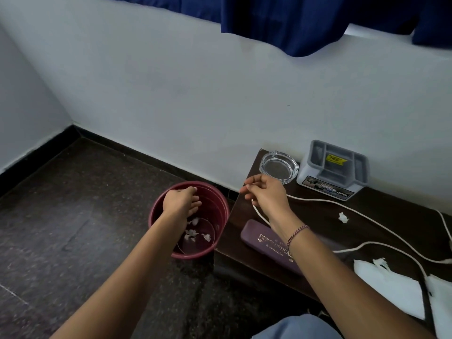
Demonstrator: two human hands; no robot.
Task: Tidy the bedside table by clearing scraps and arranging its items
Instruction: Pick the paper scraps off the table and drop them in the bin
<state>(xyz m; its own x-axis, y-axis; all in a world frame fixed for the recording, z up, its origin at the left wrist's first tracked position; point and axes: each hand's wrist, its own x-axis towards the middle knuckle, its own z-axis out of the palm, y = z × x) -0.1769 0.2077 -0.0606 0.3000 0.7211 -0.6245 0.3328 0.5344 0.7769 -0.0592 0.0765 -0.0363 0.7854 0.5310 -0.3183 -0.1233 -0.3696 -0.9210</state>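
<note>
Pale blue-white walls meet a dark speckled stone floor (73,216) in the corner, with navy curtains (293,23) hanging down from the top. Dark wooden bedside table (381,223) sits against the wall on the right, glossy top, pretty cluttered. Right beside its left edge on the floor is a maroon plastic bin (215,199), round, ribbed inside, with a few white paper scraps (192,233) lying on its bottom.

On the table: torn white paper sheets (389,287) at the near right corner, a grey organizer tray box (335,170) with a yellow sticker at the back against the wall, a purple glasses case (266,243) with gold lettering near the front-left edge, a clear glass ashtray (278,166) just left of the grey box, a white cord (367,217) snaking across the top, and one small crumpled scrap (343,217) lying alone mid-table.

Left hand (179,200) hangs over the bin's mouth, fingers spread loose and pointing down, nothing in it. Right hand (267,192) hovers over the table's left corner in front of the ashtray, fingers curled in a pinch; can't tell if there's anything in it. Beaded bracelet (297,233) on that wrist.
</note>
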